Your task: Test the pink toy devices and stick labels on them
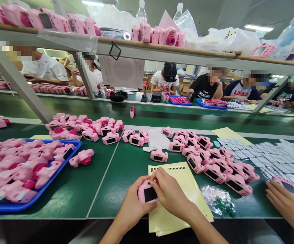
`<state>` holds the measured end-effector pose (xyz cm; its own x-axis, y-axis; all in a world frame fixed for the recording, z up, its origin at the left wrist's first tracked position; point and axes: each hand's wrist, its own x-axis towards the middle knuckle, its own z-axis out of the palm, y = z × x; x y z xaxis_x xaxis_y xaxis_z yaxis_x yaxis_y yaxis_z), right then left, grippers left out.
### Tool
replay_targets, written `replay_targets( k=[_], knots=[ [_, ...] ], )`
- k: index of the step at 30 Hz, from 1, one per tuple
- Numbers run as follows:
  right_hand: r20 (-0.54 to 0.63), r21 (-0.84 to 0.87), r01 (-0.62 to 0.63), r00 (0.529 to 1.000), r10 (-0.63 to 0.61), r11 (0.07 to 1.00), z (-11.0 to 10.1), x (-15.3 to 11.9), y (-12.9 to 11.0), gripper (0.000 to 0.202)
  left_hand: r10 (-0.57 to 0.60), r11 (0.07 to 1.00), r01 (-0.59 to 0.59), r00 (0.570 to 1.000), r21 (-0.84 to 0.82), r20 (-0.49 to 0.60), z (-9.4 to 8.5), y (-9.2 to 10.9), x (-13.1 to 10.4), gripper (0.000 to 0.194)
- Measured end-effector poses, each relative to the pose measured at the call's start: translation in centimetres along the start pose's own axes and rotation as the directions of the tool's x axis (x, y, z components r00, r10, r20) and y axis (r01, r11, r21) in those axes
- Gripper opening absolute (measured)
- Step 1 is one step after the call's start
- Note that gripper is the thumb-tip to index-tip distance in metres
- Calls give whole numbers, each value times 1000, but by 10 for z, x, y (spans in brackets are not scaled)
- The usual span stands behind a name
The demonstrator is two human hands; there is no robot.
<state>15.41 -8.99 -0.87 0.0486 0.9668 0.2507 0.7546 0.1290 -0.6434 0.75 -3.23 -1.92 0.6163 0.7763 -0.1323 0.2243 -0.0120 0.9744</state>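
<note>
Pink camera [150,195] between two inward-angled hands [153,195].

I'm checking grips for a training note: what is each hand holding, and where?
Left hand: a pink camera, by its side and lower edge. Right fingertips touch its top; a grip there is unclear.

The green tabletop [106,183] carries pink toy cameras [176,146], yellow sticker sheets [179,183] and a clear plastic bag [216,198]. A blue tray [79,146] sits at left.
</note>
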Motion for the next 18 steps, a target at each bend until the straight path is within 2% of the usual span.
replay_targets(
  k=[4, 11, 14, 18],
  knots=[
    [9, -21, 14, 1000, -14, 1000, -1, -1, 2, 12, 7, 1000, -8, 1000, 6, 16, 2, 2, -2, 57],
    [-14, 44, 23, 1000, -22, 999, -3, -3, 3, 13, 29, 999, -30, 999, 29, 18, 5, -1, -1, 57],
    [-76, 51, 52, 996, -48, 997, 2, -5, 4, 15, 27, 999, -28, 1000, 35, 10, 6, -1, -2, 55],
    [-257, -22, 121, 959, -122, 992, 15, -15, 5, 20, 64, 998, -64, 998, 11, 5, 7, 0, -6, 53]
  ],
)
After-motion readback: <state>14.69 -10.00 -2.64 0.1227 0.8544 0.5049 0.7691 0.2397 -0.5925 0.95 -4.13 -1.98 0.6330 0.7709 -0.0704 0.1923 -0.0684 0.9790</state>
